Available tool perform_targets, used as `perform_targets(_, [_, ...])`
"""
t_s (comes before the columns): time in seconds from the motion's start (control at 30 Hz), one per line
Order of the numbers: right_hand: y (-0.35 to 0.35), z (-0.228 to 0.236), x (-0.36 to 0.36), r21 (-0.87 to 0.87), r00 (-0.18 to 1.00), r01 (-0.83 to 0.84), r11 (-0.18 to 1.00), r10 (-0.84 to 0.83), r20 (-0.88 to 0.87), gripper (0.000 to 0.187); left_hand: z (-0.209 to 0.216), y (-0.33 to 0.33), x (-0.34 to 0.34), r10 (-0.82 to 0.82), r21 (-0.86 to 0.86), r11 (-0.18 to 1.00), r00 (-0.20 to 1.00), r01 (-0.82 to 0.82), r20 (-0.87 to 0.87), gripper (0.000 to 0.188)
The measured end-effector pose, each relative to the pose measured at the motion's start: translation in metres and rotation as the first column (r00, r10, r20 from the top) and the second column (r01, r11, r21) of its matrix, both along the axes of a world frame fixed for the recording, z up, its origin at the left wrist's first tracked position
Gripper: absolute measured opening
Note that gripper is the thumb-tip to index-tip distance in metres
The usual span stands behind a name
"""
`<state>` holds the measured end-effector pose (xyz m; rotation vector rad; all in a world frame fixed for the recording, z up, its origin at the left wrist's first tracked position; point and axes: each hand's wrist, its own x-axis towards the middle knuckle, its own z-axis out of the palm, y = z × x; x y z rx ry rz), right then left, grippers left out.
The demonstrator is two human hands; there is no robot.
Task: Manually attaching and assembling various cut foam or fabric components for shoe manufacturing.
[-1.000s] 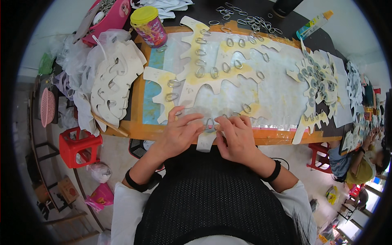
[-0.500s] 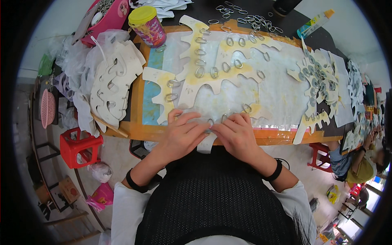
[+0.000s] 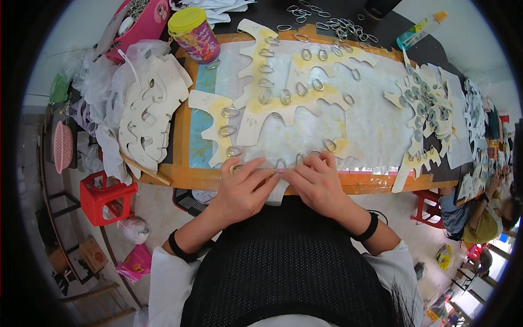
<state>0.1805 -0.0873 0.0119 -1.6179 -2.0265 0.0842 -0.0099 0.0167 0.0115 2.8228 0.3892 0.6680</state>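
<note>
At the table's near edge, my left hand point(image 3: 243, 191) and my right hand point(image 3: 317, 181) meet fingertip to fingertip. Their bent fingers press together on the pale tab of a cut-out piece point(image 3: 278, 194), which hangs slightly over the edge. An oval metal ring point(image 3: 280, 163) stands just beyond the fingertips, and another ring point(image 3: 330, 145) sits on a yellow-stained part to the right. What lies right under the fingers is hidden. Beyond my hands lie a larger toothed cut-out piece point(image 3: 253, 117) with several rings along it, and a smaller one point(image 3: 210, 102) at left.
Loose oval rings point(image 3: 346, 30) lie at the back. A yellow-lidded tub point(image 3: 195, 43) and a pink basket point(image 3: 144, 24) stand back left, above stacked cut-outs point(image 3: 144, 122). Ringed pieces point(image 3: 425, 103) pile up at right, below a bottle point(image 3: 420, 31). Another person point(image 3: 485, 223) sits far right.
My left hand has shifted slightly down and its fingers have drawn back, baring a ring on the small left piece. My right hand stays almost in place.
</note>
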Motion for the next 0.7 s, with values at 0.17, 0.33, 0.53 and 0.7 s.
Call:
perform_targets(0.17, [-0.008, 0.008, -0.003, -0.060, 0.997, -0.026, 0.998, 0.030, 0.074, 0.022, 0.002, -0.009, -0.003, 0.026, 0.011, 1.000, 0.999, -0.025, -0.040, 0.032])
perform_targets(0.33, [-0.013, 0.011, -0.009, -0.103, 0.998, 0.011, 0.995, -0.005, 0.061, 0.025, -0.003, -0.018, -0.007, 0.044, 0.009, 0.999, 0.997, -0.044, -0.056, 0.035])
perform_targets(0.53, [-0.015, 0.005, -0.003, -0.060, 1.000, 0.016, 0.998, -0.017, -0.019, 0.024, -0.003, -0.020, -0.010, 0.057, 0.014, 0.998, 0.996, -0.056, -0.073, 0.037])
perform_targets(0.7, [-0.019, 0.005, -0.008, -0.028, 0.993, 0.021, 0.999, -0.017, 0.121, 0.021, -0.002, -0.021, -0.010, 0.065, 0.013, 0.998, 0.995, -0.064, -0.072, 0.038])
